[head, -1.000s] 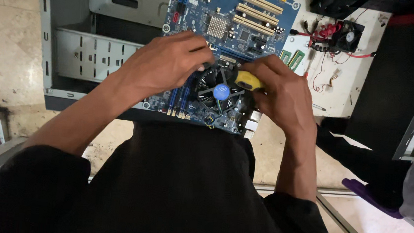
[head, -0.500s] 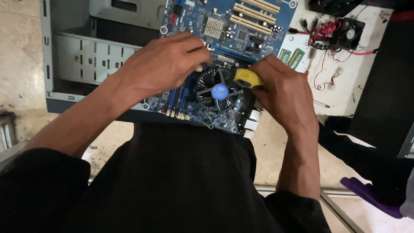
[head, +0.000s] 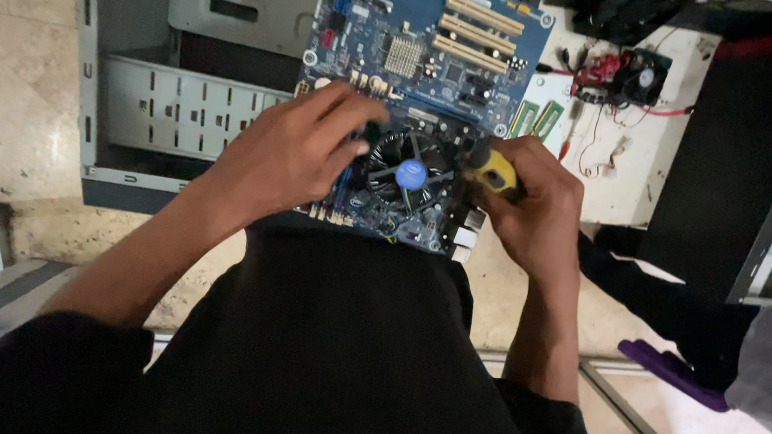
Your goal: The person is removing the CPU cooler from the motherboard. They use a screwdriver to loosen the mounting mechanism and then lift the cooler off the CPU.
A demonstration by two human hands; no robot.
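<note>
A blue motherboard [head: 439, 35] lies across an open grey computer case [head: 182, 97]. Near its front edge sits a round black cooler fan [head: 408, 174] with a blue centre. My left hand [head: 289, 153] rests on the board's left side, its fingers touching the fan's rim. My right hand [head: 535, 211] grips a screwdriver with a yellow and black handle [head: 493, 169], held at the fan's right edge. The screwdriver's tip is hidden behind the hand and the fan.
Two green memory sticks [head: 536, 120] lie on a white surface [head: 632, 173] to the right, beside a small fan with red wires [head: 626, 75]. A dark panel [head: 745, 155] stands further right. A purple object [head: 675, 373] lies on the floor at lower right.
Both hands stay on the cooler fan. My left fingers have shifted slightly along the fan's rim, and the screwdriver handle has barely moved.
</note>
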